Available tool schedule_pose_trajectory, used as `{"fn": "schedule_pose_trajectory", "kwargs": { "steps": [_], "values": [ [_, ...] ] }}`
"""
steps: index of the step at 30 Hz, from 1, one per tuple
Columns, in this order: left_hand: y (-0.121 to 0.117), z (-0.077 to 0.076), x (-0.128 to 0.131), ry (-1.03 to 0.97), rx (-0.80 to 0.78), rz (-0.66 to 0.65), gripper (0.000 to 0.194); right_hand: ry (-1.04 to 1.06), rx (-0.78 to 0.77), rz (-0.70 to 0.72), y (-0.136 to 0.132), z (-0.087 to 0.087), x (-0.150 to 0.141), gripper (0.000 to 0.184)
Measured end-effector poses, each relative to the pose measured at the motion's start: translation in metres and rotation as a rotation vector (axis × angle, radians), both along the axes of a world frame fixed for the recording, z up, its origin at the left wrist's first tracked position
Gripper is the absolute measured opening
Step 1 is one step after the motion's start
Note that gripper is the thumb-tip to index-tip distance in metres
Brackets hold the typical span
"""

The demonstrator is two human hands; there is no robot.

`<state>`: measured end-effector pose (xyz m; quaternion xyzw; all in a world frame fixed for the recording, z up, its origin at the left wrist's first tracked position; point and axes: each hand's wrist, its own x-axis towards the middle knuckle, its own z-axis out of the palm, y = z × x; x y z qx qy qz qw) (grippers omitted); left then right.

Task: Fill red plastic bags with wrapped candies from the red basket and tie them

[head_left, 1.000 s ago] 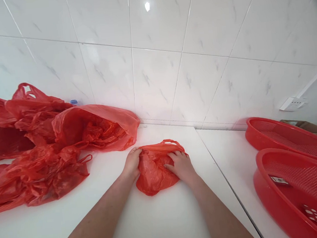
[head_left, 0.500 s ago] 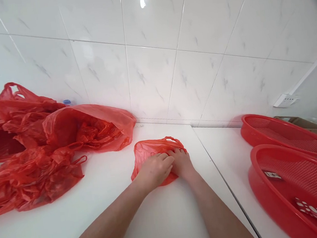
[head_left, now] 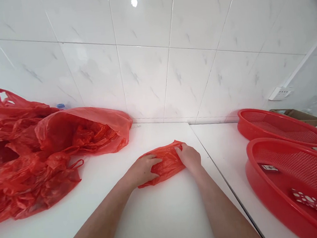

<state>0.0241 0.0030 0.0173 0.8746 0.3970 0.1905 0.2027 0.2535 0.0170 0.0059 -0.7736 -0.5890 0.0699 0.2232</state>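
Note:
A red plastic bag, flattened and wrinkled into a long shape, lies on the white table between my hands. My left hand rests over the bag's left end, its thumb and fingers spread apart on the plastic. At the other end, my right hand grips the bag's edge, thumb on top and the other fingers curled out of sight. To the left lies a heap of crumpled red plastic bags. A larger red bag stands open beside it, with more crumpled red plastic inside.
Two red mesh baskets stand on the right: a near basket with small printed pieces inside, and a far basket. Behind them sits a cardboard box. A seam divides the white tabletops. A tiled wall closes off the back.
The bag has gone from loose and rounded to a flatter, longer shape. My left hand crossed to the right beside my right hand, then came back to the left end. The view has shifted slightly.

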Motion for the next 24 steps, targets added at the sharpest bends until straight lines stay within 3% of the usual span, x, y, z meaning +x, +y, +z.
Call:
{"fn": "schedule_pose_trajectory", "kwargs": {
  "steps": [3, 5, 7, 9, 11, 15, 18, 24],
  "values": [
    [-0.001, 0.005, 0.004, -0.086, 0.198, 0.043, 0.03, 0.036, 0.004, -0.047, 0.0, -0.002, 0.01, 0.037],
    [0.0, 0.005, 0.004, -0.174, 0.35, 0.176, 0.026, 0.051, 0.014, -0.071, -0.002, 0.0, 0.012, 0.036],
    [0.003, 0.004, 0.002, -0.256, 0.406, 0.326, 0.023, 0.048, 0.049, -0.091, -0.005, 0.004, 0.01, 0.036],
    [0.006, 0.0, -0.001, -0.332, 0.317, 0.445, 0.026, 0.002, 0.116, -0.097, -0.007, 0.007, 0.003, 0.035],
    [0.01, -0.005, -0.005, -0.408, 0.114, 0.54, 0.035, -0.077, 0.208, -0.063, -0.009, 0.009, -0.007, 0.032],
    [0.016, -0.014, -0.012, -0.522, -0.196, 0.607, 0.038, -0.173, 0.353, 0.201, -0.012, 0.006, -0.023, 0.026],
    [0.02, -0.018, -0.015, -0.633, -0.264, 0.582, 0.029, -0.142, 0.27, 0.347, -0.012, 0.0, -0.029, 0.032],
    [0.021, -0.02, -0.016, -0.792, -0.332, 0.575, 0.028, -0.094, 0.071, 0.303, -0.01, -0.007, -0.029, 0.046]
  ]
}}
